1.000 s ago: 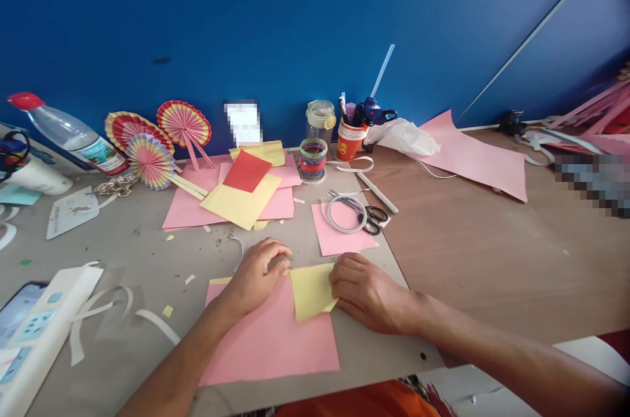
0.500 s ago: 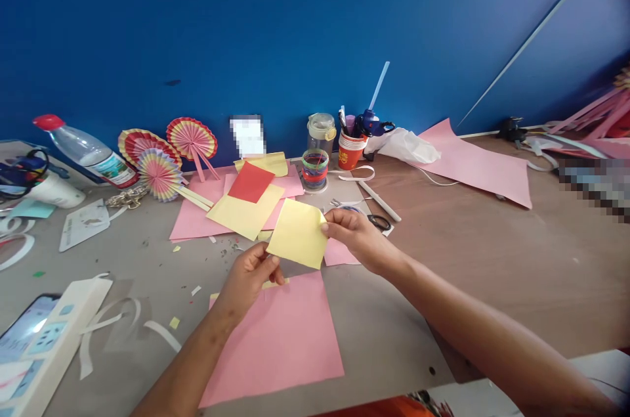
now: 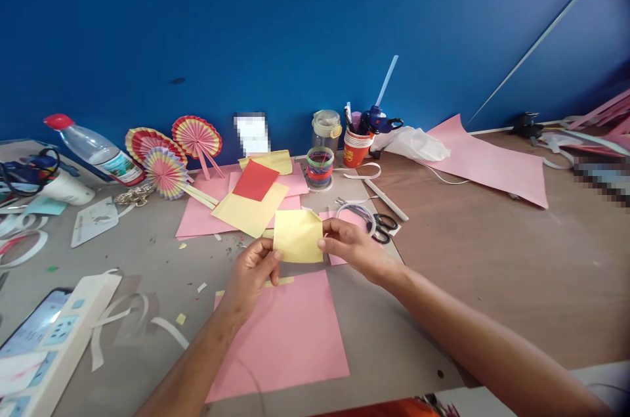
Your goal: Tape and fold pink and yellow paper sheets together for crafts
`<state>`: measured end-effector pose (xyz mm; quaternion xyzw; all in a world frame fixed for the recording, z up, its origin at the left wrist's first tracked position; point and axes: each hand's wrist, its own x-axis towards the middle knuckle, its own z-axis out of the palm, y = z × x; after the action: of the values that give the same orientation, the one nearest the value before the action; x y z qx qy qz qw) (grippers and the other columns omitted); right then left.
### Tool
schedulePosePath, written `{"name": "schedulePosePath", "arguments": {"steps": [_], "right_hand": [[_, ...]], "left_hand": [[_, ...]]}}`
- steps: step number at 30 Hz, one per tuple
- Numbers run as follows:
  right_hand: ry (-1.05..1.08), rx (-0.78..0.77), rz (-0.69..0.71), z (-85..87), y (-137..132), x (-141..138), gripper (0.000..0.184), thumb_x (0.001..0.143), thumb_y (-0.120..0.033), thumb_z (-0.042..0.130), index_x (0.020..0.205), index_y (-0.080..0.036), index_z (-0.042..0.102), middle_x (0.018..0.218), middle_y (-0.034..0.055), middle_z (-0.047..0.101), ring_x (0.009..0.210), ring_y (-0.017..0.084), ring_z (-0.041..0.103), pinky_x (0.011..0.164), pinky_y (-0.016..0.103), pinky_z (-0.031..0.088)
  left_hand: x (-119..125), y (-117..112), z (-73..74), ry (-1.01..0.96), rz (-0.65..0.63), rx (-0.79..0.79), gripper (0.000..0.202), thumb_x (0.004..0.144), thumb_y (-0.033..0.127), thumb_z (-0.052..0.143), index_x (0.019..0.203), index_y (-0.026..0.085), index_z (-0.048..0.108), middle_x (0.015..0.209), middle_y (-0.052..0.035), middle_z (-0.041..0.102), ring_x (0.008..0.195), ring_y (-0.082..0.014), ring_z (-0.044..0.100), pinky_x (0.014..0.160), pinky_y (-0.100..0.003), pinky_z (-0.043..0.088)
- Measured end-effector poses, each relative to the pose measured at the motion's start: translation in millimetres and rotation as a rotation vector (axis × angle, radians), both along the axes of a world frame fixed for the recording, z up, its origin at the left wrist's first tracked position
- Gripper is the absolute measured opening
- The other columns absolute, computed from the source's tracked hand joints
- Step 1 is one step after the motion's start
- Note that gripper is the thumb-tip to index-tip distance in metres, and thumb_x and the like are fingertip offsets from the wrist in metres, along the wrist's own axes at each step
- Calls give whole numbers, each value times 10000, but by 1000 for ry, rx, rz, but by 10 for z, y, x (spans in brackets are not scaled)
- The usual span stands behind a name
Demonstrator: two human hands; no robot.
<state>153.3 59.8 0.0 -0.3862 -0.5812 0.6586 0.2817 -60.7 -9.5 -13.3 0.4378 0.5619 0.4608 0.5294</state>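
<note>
A square of yellow paper (image 3: 298, 238) is held up between my two hands, above the table. My left hand (image 3: 256, 266) pinches its left lower edge, thumb in front. At the right edge, my right hand (image 3: 355, 246) grips it between thumb and fingers; the upper right corner curls a little. Below lies a large pink sheet (image 3: 290, 338) with a thin yellow strip at its top edge. Behind the held square, a red paper piece (image 3: 255, 180) rests on a yellow sheet (image 3: 251, 210), over more pink paper (image 3: 194, 215).
Scissors (image 3: 381, 228) and a tape roll (image 3: 361, 210) lie right of my right hand. Paper fans (image 3: 197, 136), a bottle (image 3: 101, 154), a clear cup (image 3: 325, 131) and a red paper cup (image 3: 355, 148) stand along the blue wall. A power strip (image 3: 69, 338) lies front left.
The yellow square has turned from tilted to nearly level, its lower edge now almost horizontal. Both hands still hold it, my right hand slightly lower. The whole view has shifted slightly.
</note>
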Motion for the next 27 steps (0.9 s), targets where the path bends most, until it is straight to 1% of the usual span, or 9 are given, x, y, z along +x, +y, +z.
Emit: {"name": "schedulePosePath", "arguments": {"steps": [2, 6, 8, 11, 15, 17, 19, 22, 27], "right_hand": [[-50, -21, 0, -1, -20, -9, 240, 719, -328, 657, 891, -191, 560, 645, -59, 488, 563, 91, 393, 533, 223, 288], [-66, -66, -67, -51, -62, -58, 155, 716, -303, 599, 788, -192, 518, 586, -68, 461, 505, 82, 352, 489, 215, 261], [-97, 14, -127, -86, -84, -81, 105, 751, -287, 548, 781, -199, 501, 581, -65, 448, 489, 86, 349, 471, 215, 261], [-128, 417, -241, -121, -118, -95, 23, 795, -206, 496, 781, -196, 512, 705, -10, 502, 562, 110, 429, 499, 231, 330], [-100, 1060, -292, -113, -163, -64, 187, 816, -55, 449, 849, -201, 560, 861, 49, 507, 748, 154, 511, 606, 266, 412], [-91, 1277, -288, -87, -180, -38, 280, 809, -7, 439, 944, -216, 568, 809, 31, 493, 702, 150, 491, 596, 271, 404], [-65, 1411, -272, -60, -189, -14, 346, 795, 19, 441, 1005, -226, 563, 751, 13, 488, 649, 146, 465, 596, 286, 396], [-15, 1425, -245, -48, -195, 2, 409, 785, 28, 440, 1078, -236, 550, 735, 15, 513, 634, 153, 468, 614, 314, 405], [6, 1200, -280, -112, -214, -11, 437, 817, -29, 440, 1190, -244, 514, 758, 29, 556, 663, 175, 513, 605, 326, 427]], "left_hand": [[8, 0, -19, -27, 28, 13, 259, 807, 427, 648, 849, 182, 575, 511, 67, 517, 469, -80, 447, 535, -202, 359], [60, 4, 9, -15, 10, 25, 289, 780, 441, 658, 875, 176, 593, 584, 31, 572, 557, -125, 547, 619, -258, 452], [79, 8, 21, 75, 40, 81, 287, 778, 440, 650, 887, 177, 617, 680, 10, 593, 568, -118, 536, 611, -257, 456], [69, 1, 2, 259, 120, 214, 248, 780, 405, 644, 899, 188, 655, 794, -6, 575, 600, -111, 498, 566, -233, 424], [39, -56, -21, 329, 84, 192, 272, 822, 347, 598, 1049, 214, 666, 658, 23, 565, 566, -121, 509, 529, -223, 419], [48, -89, 0, 276, 77, 186, 306, 832, 359, 586, 1089, 215, 669, 733, -7, 648, 627, -145, 586, 554, -231, 457], [74, -115, 41, 214, 106, 189, 287, 828, 385, 600, 1027, 204, 699, 874, -49, 706, 754, -184, 647, 613, -246, 498], [123, -135, 99, 125, 157, 194, 247, 800, 397, 653, 927, 196, 720, 992, -78, 724, 857, -223, 674, 671, -269, 531], [148, -148, 82, 103, 179, 369, 152, 831, 322, 651, 918, 221, 724, 1039, -65, 727, 958, -220, 677, 795, -296, 546]]}}
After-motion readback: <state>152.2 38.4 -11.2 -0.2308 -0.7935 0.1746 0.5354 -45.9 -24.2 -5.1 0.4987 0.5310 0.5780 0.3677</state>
